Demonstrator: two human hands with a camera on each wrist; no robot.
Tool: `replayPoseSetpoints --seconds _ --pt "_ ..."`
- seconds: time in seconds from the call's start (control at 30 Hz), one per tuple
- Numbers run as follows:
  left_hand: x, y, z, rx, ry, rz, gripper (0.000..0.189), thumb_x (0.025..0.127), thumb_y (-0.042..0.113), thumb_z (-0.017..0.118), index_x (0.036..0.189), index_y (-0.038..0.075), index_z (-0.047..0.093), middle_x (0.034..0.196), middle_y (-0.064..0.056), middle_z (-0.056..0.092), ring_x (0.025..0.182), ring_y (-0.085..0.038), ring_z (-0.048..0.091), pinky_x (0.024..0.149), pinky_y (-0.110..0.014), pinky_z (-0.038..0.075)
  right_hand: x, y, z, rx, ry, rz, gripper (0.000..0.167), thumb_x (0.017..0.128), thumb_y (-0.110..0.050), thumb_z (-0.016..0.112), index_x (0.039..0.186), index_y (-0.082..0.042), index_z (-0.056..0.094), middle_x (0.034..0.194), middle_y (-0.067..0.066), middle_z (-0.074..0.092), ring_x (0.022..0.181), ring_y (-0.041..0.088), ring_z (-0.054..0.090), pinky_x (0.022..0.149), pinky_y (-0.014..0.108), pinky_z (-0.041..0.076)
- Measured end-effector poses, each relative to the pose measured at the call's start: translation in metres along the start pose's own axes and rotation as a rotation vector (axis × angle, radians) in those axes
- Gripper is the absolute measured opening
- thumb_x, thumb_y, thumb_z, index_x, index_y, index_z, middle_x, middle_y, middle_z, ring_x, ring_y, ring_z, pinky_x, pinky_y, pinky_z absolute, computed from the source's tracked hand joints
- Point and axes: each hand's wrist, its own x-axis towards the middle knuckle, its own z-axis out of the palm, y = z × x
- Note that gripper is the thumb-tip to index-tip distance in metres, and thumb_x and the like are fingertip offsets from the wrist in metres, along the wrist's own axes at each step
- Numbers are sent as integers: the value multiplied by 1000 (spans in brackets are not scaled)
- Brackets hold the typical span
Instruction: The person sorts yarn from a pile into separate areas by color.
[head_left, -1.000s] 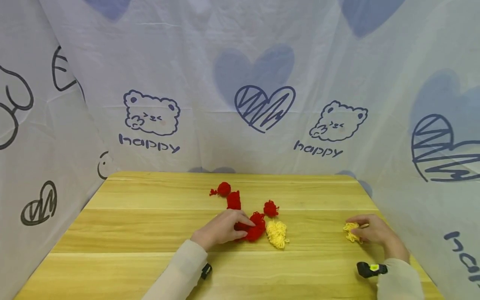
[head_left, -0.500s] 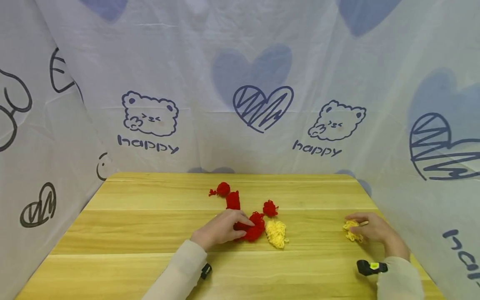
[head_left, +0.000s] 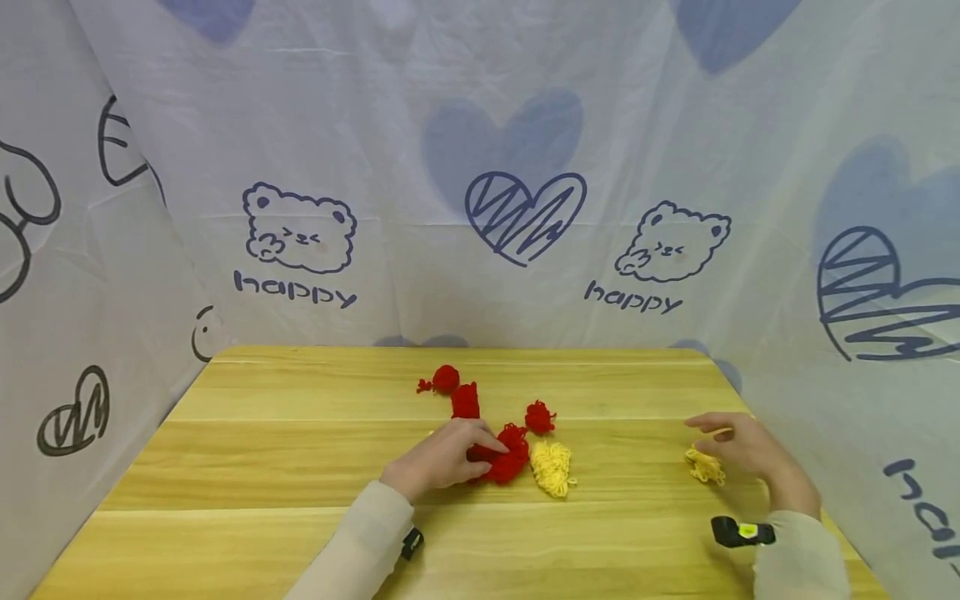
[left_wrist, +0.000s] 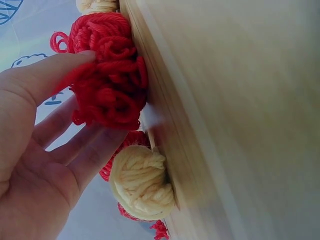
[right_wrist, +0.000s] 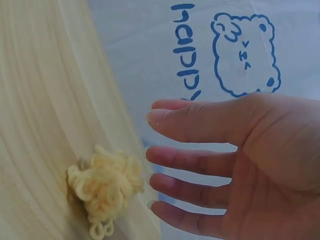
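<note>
My left hand (head_left: 446, 454) pinches a loopy bundle of red yarn (head_left: 512, 458) near the middle of the table. In the left wrist view, the thumb lies on the near side of that bundle, with the fingers behind and below it. Off to the right, my right hand (head_left: 753, 457) is just above a small tangle of yellow yarn (head_left: 707, 468). Its fingers (right_wrist: 192, 190) are extended and apart from the tangle in the right wrist view. Nothing is held in the right hand.
Close right of the red bundle lies a larger yellow yarn clump (head_left: 551, 468), and behind it a small red clump (head_left: 540, 417). A red yarn roll (head_left: 466, 401) and a red ball (head_left: 446, 379) lie farther back. A pale yellow ball (left_wrist: 140, 182) sits beyond the left hand's fingers.
My right hand has let go of the small yellow tangle and risen slightly, its fingers spreading. The tangle stays on the table. My left hand keeps its hold on the red bundle.
</note>
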Motion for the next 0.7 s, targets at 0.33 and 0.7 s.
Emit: replayPoseSetpoints --seconds 0.33,0.7 --pt "0 1 1 -17 25 1 30 92 11 77 121 19 79 111 3 70 100 -11 60 89 -23 56 4 -23 1 76 -52 -17 38 97 -10 69 132 5 66 135 32 63 110 44 67 88 47 60" --pt "-1 2 -2 -84 54 9 28 91 8 78 116 18 80 108 3 72 93 -11 59 79 -21 55 11 -56 9 86 -101 -94 34 96 -12 71 129 -3 70 134 23 67 113 41 66 91 49 57"
